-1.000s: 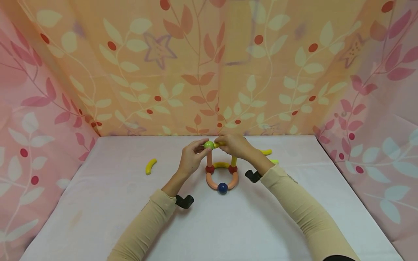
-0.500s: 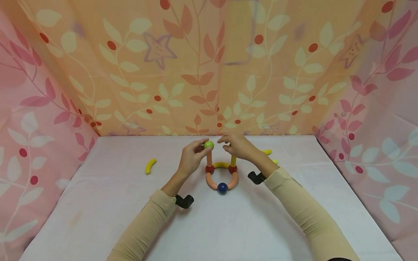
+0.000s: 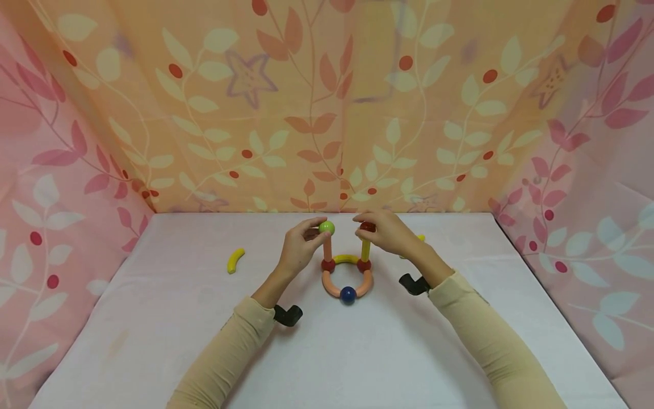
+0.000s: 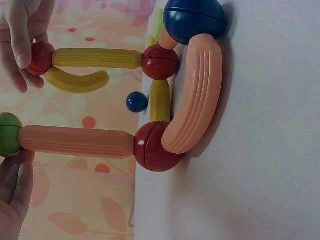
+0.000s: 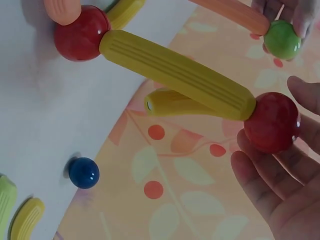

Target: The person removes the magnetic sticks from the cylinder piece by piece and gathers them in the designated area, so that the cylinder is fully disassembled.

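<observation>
My left hand (image 3: 298, 247) holds a glossy green ball (image 3: 327, 228) between thumb and fingers, on top of an upright peach stick (image 4: 77, 141). Opposite it, my right hand (image 3: 384, 232) has its fingers round a red ball (image 5: 272, 122) that tops an upright ridged yellow stick (image 5: 177, 75). From this red ball a curved yellow stick (image 4: 77, 82) hangs down at the back, its other end free. Both uprights stand on lower red balls (image 4: 157, 146), joined in a ring by a yellow piece (image 3: 346, 259), two curved peach pieces (image 4: 197, 95) and a dark blue ball (image 3: 348, 295).
A loose curved yellow stick (image 3: 235, 261) lies left on the white tabletop (image 3: 347, 363). Beyond the right hand lie another curved yellow stick (image 5: 27, 220), a light green stick (image 5: 6, 200) and a small blue ball (image 5: 84, 173). Floral cloth (image 3: 327, 113) encloses the table.
The right hand let go of the curved yellow stick beside the green ball and moved right to the red ball. That stick swung down and now hangs. The left hand stayed on the green ball.
</observation>
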The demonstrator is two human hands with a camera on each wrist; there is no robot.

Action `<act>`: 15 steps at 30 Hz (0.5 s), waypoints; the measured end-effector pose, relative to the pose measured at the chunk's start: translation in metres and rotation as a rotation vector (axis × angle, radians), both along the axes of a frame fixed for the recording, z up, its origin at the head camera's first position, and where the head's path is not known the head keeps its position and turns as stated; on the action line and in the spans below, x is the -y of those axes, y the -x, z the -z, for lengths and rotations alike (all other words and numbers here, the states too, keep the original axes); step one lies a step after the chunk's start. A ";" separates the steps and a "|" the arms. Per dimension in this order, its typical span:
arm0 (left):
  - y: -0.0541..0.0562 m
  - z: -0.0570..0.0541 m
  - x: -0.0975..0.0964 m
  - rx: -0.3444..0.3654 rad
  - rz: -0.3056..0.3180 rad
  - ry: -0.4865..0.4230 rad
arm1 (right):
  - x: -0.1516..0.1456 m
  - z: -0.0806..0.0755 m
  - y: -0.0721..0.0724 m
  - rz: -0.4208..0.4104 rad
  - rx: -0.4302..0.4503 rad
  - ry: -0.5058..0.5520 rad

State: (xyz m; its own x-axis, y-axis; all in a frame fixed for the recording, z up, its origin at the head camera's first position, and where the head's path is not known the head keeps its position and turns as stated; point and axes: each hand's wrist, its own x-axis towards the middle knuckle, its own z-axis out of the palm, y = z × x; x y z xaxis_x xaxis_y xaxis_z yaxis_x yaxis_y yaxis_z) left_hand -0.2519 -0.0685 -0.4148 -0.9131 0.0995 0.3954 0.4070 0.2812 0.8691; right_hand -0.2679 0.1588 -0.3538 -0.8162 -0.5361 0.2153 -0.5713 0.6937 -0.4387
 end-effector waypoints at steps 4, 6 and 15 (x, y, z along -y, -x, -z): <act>-0.001 0.000 0.000 0.001 0.000 0.007 | -0.005 0.000 -0.003 0.032 -0.016 0.003; -0.001 0.000 0.000 -0.001 0.002 0.004 | -0.006 0.000 -0.004 0.053 -0.023 -0.006; -0.001 0.001 -0.001 -0.008 0.000 -0.008 | -0.012 0.003 -0.009 0.105 -0.046 0.037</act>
